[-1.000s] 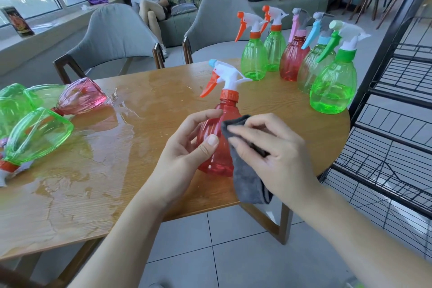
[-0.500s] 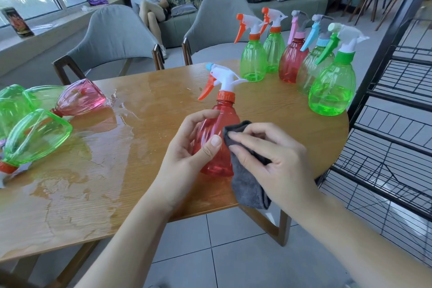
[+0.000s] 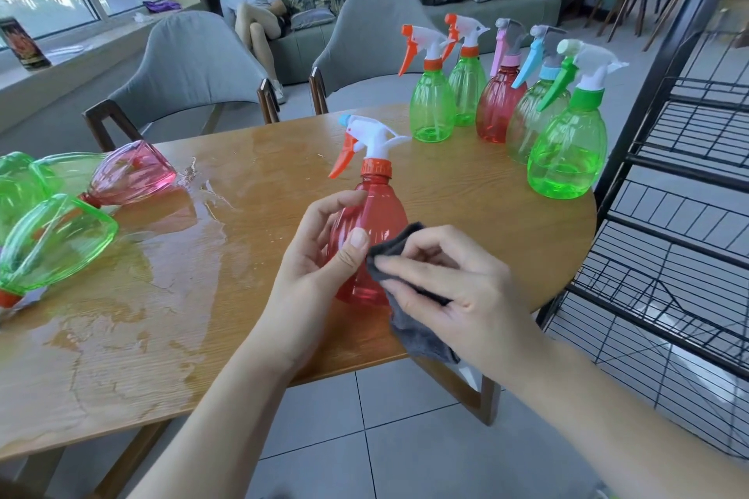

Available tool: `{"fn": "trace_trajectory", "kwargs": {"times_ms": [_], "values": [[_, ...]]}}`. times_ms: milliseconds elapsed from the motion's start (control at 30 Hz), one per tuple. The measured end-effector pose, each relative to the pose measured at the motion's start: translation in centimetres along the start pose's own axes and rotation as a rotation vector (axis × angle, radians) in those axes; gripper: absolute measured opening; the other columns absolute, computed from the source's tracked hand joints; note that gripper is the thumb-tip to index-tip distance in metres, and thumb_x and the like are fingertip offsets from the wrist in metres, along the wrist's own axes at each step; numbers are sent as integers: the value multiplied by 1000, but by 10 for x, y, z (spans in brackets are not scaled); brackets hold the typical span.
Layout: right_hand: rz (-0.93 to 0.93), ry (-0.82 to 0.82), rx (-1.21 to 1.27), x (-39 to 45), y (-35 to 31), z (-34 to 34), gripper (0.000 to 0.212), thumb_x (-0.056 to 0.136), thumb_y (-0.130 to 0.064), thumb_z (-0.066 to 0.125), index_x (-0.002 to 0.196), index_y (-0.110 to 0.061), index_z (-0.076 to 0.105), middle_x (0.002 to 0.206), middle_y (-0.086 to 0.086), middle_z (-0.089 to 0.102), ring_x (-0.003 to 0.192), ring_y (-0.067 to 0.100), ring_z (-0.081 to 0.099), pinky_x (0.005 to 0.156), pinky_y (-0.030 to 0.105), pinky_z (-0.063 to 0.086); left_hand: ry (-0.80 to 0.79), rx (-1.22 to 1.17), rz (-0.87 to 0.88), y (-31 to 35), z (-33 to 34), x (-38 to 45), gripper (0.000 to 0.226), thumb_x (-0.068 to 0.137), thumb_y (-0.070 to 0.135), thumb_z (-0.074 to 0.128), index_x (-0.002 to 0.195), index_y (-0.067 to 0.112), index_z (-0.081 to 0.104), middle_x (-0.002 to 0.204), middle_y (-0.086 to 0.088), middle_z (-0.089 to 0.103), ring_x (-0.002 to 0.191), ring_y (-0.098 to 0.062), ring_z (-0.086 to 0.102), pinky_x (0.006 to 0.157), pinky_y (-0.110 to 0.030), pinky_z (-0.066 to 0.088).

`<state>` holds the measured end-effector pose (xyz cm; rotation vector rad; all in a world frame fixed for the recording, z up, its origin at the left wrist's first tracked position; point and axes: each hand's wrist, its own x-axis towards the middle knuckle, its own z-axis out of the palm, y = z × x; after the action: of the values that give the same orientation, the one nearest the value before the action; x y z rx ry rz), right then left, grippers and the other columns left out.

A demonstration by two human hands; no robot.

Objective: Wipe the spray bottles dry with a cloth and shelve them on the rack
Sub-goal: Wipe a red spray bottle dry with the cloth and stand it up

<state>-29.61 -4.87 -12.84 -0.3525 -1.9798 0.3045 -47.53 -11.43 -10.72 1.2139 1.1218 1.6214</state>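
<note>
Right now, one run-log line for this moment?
step: wiping | left hand: holds red bottle | right hand: presses cloth to it | rack: unused

Right hand (image 3: 466,296) slid grey cloth (image 3: 409,296) lower down red bottle (image 3: 373,239).

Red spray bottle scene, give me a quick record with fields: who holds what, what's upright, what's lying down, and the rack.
held bottle: red spray bottle, gripped by left hand
cloth: grey cloth, pressed on the bottle by right hand
upright: five spray bottles at the table's far right
lying: green and pink bottles beside spilled water
rack: black wire rack, no bottles visible on it
</note>
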Motion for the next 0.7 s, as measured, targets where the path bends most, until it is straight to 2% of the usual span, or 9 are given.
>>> {"fn": "trace_trajectory", "kwargs": {"times_ms": [100, 200, 333, 400, 533, 700], "values": [[-69, -76, -29, -3, -1, 1, 19, 96, -11, 77, 114, -6, 80, 100, 8, 65, 85, 14, 62, 78, 26, 53, 36, -5, -19, 1, 1, 2, 40, 95, 38, 74, 133, 31, 63, 128, -11, 71, 112, -28, 66, 94, -46, 49], [-124, -68, -89, -4, 1, 1, 19, 96, -12, 78, 114, -6, 80, 100, 8, 68, 88, 17, 64, 81, 30, 55, 56, -15, -29, 1, 1, 4, 40, 93, 32, 72, 132, 29, 64, 120, -10, 72, 104, -26, 69, 88, -43, 53], [-125, -48, -95, -7, 5, 0, 18, 95, -10, 78, 113, -5, 80, 103, 9, 71, 92, 18, 68, 83, 31, 57, 77, -114, -39, 6, 2, 4, 39, 99, 21, 68, 137, 19, 58, 117, -17, 70, 92, -23, 72, 72, -30, 59], [-120, -45, -86, -7, 5, 1, 18, 95, -10, 78, 112, -5, 80, 103, 9, 71, 91, 18, 69, 82, 31, 57, 52, -112, -38, 8, 1, 3, 40, 97, 18, 61, 137, 17, 57, 114, -14, 71, 88, -20, 72, 67, -27, 58], [-92, 20, -81, -1, 4, 3, 19, 97, -11, 76, 113, -2, 79, 101, 11, 71, 90, 17, 69, 84, 25, 57, -31, -42, -20, 6, -6, 1, 32, 101, 19, 65, 132, 25, 62, 121, -10, 73, 95, -20, 71, 72, -27, 58], [26, 141, -84, 15, 5, 2, 20, 93, -11, 78, 111, -3, 80, 101, 8, 72, 96, 8, 65, 91, 15, 48, -121, 30, -12, 9, -13, -1, 37, 94, 26, 69, 131, 28, 65, 133, -12, 68, 112, -25, 67, 87, -36, 59]]}}
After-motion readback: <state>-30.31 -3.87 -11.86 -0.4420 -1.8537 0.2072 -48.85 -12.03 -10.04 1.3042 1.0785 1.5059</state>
